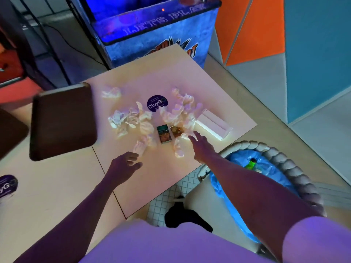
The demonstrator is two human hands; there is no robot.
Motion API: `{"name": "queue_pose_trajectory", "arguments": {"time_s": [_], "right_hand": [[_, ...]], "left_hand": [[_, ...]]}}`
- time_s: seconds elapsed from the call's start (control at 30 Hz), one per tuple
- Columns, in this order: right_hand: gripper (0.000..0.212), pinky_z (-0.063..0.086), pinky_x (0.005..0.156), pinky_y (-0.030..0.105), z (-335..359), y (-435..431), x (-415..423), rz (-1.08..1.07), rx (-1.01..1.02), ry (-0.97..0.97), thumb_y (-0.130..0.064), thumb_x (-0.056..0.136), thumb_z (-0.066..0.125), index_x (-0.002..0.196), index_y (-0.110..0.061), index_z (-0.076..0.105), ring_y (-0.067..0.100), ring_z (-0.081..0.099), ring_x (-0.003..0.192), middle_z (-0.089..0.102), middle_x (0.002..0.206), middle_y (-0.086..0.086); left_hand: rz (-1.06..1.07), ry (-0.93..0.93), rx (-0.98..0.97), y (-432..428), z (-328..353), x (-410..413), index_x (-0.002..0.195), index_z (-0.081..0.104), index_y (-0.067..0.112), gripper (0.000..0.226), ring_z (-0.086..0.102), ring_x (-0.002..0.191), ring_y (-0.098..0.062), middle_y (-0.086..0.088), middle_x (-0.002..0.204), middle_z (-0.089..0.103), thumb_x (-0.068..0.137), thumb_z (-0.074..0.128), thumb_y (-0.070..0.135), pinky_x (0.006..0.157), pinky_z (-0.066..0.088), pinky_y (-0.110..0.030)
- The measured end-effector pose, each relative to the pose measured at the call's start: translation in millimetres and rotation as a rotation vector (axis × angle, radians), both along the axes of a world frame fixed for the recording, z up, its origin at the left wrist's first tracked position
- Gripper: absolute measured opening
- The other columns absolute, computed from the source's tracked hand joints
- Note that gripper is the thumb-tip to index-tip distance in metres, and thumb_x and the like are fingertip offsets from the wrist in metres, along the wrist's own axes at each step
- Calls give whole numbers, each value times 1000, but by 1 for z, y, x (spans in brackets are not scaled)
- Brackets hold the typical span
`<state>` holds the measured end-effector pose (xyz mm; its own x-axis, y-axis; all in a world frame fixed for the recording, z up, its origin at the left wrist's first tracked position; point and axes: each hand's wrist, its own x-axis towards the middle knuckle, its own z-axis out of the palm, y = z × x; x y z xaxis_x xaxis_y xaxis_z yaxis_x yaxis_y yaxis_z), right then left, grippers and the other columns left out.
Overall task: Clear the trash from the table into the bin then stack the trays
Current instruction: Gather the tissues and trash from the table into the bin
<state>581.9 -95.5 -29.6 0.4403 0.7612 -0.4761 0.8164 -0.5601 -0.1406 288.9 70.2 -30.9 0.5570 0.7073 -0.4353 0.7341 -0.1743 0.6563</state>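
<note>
Several crumpled white tissues (133,120) lie scattered across the middle of the pale table (171,73), with more tissues (182,105) to the right. Two small packets lie among them, a green one (164,134) and a brown one (176,131). A white box (213,124) sits near the table's right edge. My right hand (202,147) reaches over the table with fingers spread, its tips close to the brown packet. My left hand (126,164) hovers open just short of a tissue (139,148). A dark brown tray (62,120) rests on the left, a second tray (9,130) at the left edge.
A bin (296,168) with a ribbed rim and blue liner stands right of the table, a green bottle (251,164) inside. A round ClayGo sticker (157,103) marks the table. An arcade cabinet (155,35) stands behind. A second table (47,186) adjoins on the left.
</note>
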Motion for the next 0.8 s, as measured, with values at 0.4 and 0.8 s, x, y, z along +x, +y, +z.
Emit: {"name": "queue_pose_trajectory", "arguments": {"time_s": [0.4,0.8], "right_hand": [[88,56,99,42,-38,22,30,182,-20,-23,5,86,70,158,-20,26,36,38,139,18,163,12],[40,54,96,41,-46,19,26,76,71,91,-7,96,59,135,-14,57,34,65,110,56,130,14]], "left_hand": [[140,39,-78,-23,-18,1,127,70,23,44,71,107,-11,5,122,74,88,82,39,86,49,-20],[144,97,-22,-6,-18,28,130,68,19,48,69,107,-16,0,125,73,87,82,37,94,54,-31]]}}
